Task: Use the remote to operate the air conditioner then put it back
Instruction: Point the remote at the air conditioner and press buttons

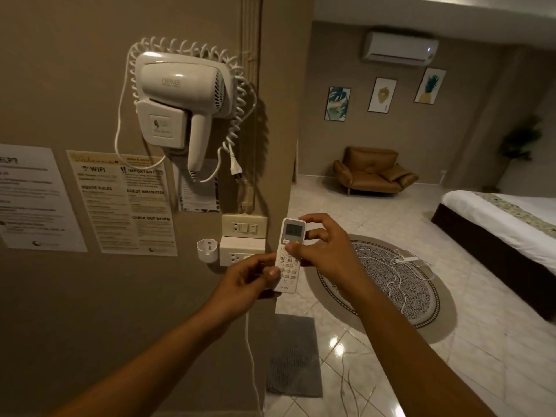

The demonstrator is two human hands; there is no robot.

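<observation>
Beige hotel-ish room is stretching out ahead of us, with a bed (508, 218) sitting off to the right, a brown armchair (373, 171) hanging out in the far corner and a round patterned rug (400, 284) lying on the tiles. Up high on the back wall the air conditioner (399, 48) is glowing with a little light. Closer in, a white hair dryer (183, 100) is sitting in its wall mount above some info sheets. Now the small stuff: we're holding the remote (288, 255) upright just beside the wall corner, left hand (245, 282) wrapping around its lower half, right hand (323, 249) gripping the upper part, thumb pressing on the buttons. Its little wall holder (207, 249) is sitting empty just left.
</observation>
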